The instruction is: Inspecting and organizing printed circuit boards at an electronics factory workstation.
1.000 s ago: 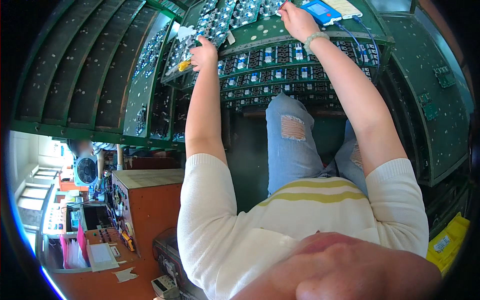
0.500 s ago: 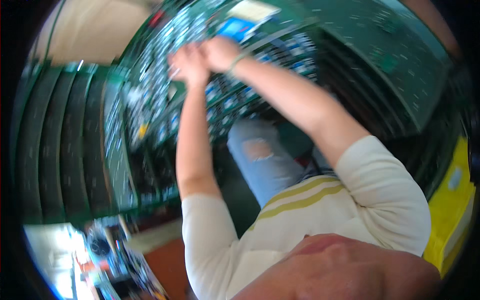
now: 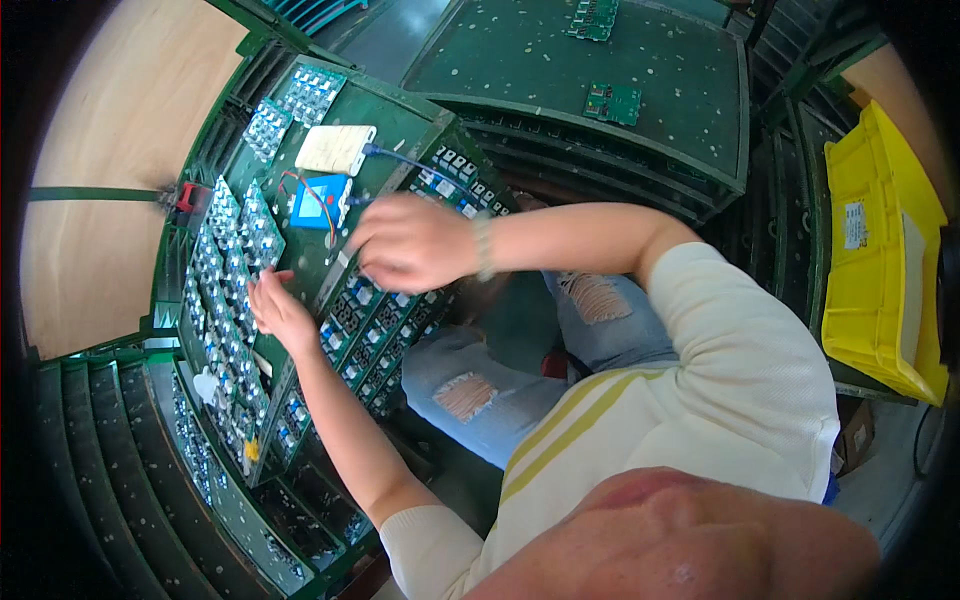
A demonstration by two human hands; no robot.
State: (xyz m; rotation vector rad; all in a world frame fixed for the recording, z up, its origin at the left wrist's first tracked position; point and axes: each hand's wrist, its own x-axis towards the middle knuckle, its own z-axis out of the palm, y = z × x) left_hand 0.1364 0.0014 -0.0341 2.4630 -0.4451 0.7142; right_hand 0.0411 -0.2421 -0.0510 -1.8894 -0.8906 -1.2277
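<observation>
My left hand (image 3: 283,312) is held over the left part of the bench, its thumb and fingers apart with nothing visible between them. Rows of green circuit boards (image 3: 228,290) with small components lie right beside it. My right hand (image 3: 415,243), slightly blurred, has its fingers curled inward above the bench's near edge. Whatever those fingers hold, if anything, is hidden. Just beyond it is a blue box-shaped device (image 3: 322,202) with thin red and dark wires. A cream-coloured block (image 3: 335,150) with a blue cable (image 3: 420,165) lies behind that device.
More boards (image 3: 375,325) fill racks below the bench's near edge. Further boards (image 3: 312,92) lie at its far end. A dark green speckled table (image 3: 520,60) bears another board (image 3: 612,103). At the right stands a yellow bin (image 3: 875,270); dark slatted shelving (image 3: 110,470) is at lower left.
My hands were together over the boards and are now apart, the right one farther right. The view has turned and sharpened, bringing the far table and yellow bin more fully into sight.
</observation>
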